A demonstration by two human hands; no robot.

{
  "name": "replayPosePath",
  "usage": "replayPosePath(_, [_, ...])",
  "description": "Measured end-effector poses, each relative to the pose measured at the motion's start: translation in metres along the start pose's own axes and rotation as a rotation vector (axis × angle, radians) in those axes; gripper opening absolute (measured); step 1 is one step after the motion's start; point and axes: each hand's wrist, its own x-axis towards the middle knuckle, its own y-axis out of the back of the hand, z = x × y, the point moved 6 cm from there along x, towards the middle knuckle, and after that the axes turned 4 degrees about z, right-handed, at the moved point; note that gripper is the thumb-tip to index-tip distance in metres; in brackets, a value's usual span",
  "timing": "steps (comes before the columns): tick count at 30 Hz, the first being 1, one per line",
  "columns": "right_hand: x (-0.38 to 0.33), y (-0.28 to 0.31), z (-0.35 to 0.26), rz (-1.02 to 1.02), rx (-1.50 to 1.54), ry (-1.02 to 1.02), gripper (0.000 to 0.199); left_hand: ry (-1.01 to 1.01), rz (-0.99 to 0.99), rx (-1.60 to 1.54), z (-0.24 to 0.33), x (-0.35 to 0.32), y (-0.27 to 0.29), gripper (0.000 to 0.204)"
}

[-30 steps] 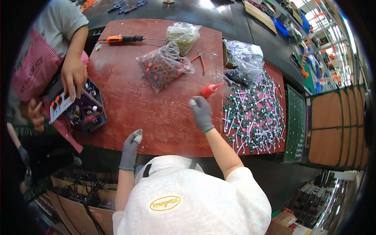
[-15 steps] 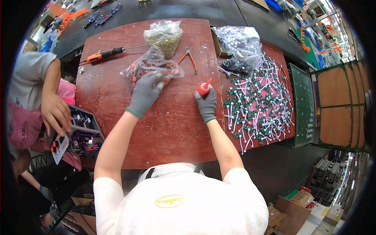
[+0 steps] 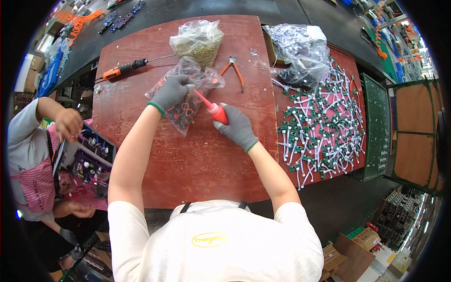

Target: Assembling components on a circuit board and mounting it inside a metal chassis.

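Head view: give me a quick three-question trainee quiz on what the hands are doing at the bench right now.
1. True or false: the left hand rests on a clear bag of small parts.
2. What does the right hand hold?
A. orange-handled screwdriver
B. red squeeze bottle
C. pliers
3. Fill in: the pile of green boards with white wires lies to the person's ____.

Key:
1. True.
2. B: the red squeeze bottle, its thin tip toward the bag. The screwdriver and pliers lie untouched on the table.
3. Right.
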Motion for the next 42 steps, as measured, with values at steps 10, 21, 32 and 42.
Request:
replayPosePath(10, [0.014, -0.003, 0.000, -0.082, -0.096, -0.062, 0.059, 0.191, -0.073, -0.456, -0.003, -0.006, 0.008, 0.031])
replayPosePath(21, [0.009, -0.002, 0.003, -0.106, -0.097, 0.038, 0.062, 0.021, -0.279, 0.036, -0.004, -0.002, 0.011, 0.037])
replayPosePath(32, [0.011, -0.003, 0.005, -0.148, -0.074, -0.014, 0.062, 0.173, -0.315, -0.226, 0.006, -0.008, 0.003, 0.032])
replayPosePath(42, [-0.002, 0.012, 0.012, -0.141, -0.129, -0.003, 0.060, 0.061, -0.270, -0.161, -0.007, 0.002, 0.006, 0.030])
